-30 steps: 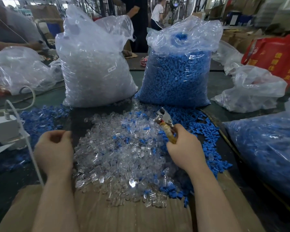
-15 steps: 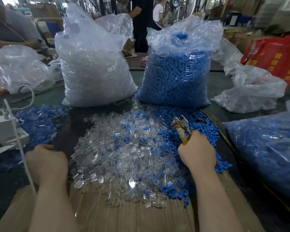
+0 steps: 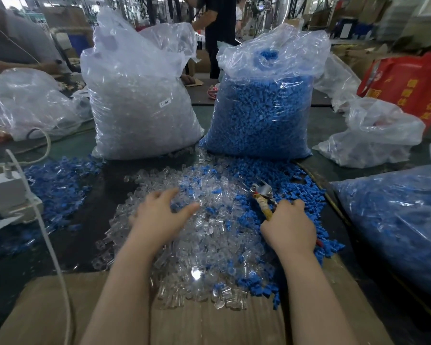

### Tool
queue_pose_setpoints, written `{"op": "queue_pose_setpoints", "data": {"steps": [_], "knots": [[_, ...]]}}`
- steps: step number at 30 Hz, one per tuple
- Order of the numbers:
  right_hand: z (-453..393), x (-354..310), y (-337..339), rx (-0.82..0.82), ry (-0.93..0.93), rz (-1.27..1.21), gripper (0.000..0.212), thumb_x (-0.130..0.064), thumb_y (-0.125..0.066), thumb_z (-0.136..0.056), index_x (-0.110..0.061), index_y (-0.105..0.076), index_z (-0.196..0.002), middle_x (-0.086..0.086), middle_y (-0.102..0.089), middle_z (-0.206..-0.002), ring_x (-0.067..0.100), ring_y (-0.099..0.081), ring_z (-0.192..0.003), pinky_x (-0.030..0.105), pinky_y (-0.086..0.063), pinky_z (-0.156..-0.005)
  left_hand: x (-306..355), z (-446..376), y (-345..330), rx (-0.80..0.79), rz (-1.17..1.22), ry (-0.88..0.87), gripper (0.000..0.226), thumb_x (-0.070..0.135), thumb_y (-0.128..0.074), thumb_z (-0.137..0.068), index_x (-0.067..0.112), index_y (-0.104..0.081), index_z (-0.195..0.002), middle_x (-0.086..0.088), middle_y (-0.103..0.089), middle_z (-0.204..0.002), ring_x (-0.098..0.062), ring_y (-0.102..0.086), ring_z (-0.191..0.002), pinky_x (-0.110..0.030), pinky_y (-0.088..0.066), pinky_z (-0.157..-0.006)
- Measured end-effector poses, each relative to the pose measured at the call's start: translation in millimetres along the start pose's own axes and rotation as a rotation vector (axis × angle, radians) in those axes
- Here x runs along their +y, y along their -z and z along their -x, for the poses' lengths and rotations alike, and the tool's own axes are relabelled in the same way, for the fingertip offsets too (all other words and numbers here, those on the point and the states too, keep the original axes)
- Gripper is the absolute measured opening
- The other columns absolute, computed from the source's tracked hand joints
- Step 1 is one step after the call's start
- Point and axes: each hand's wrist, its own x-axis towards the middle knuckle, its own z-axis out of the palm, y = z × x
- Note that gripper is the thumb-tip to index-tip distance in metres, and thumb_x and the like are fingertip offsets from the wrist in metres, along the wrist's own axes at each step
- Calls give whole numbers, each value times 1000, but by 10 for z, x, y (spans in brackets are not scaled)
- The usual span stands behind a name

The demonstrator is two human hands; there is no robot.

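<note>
1. Left hand [image 3: 159, 217]: fingers spread and straight, laid on the heap of clear pieces [image 3: 209, 247], holding nothing.
2. Right hand [image 3: 290, 227]: fingers curled round the taped handle of the pliers [image 3: 264, 199], whose head points away over the loose blue pieces [image 3: 299, 183].
3. The heap's near edge lies on cardboard [image 3: 209, 324].
4. Clear-parts bag [image 3: 139, 110] and blue-parts bag [image 3: 261, 113] stand upright behind.

Clear-parts bag [image 3: 139, 108] and blue-parts bag [image 3: 259, 115] blocked the far side; bare worktop [image 3: 102, 185] left of the loose pile [image 3: 209, 240] lay open up to the white cable [image 3: 48, 240].
</note>
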Motion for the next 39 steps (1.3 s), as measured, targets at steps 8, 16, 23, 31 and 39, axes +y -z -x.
{"op": "queue_pose_setpoints", "data": {"steps": [8,16,23,31,39], "knots": [[-12,-31,-31,37,24,3,28,-28,-62,-88,-12,-55,-109,7,-55,-109,25,-45,-73,33,-34,-60,296,74,-208,47,-4,-298,25,41,-65,-91,39,-64,-115,5,-50,-133,-22,-41,-129,-44,-34,-112],[-31,-63,-35,33,57,-9,19,-23,-60,-87,-17,-46,-97,3,-49,-92,24,-46,-74,34,-37,-61,339,101,-221,60,-183,-304,29,42,-60,-94,31,-67,-120,4,-56,-127,-19,-50,-116,-38,-46,-99],[-43,-38,-70,66,67,-45,19,-22,-62,-88,-14,-47,-94,-1,-39,-73,24,-45,-69,32,-30,-53,348,115,-249,220,-12,-273,13,41,-69,-88,29,-65,-86,10,-58,-100,-9,-54,-90,-27,-43,-81],[-69,-81,-52,189,103,-288,21,-17,-62,-84,-25,-43,-81,-5,-48,-71,17,-45,-61,30,-29,-52,384,117,-256,240,496,-247,24,26,-81,-78,31,-58,-76,10,-67,-73,-2,-62,-67,-17,-47,-60],[-17,-136,-12,152,315,-744,12,-21,-66,-87,-28,-57,-90,-11,-63,-81,13,-59,-75,34,-48,-66,432,155,-233,95,683,-324,28,21,-77,-83,41,-67,-100,20,-71,-81,3,-68,-77,-17,-53,-74]]}}
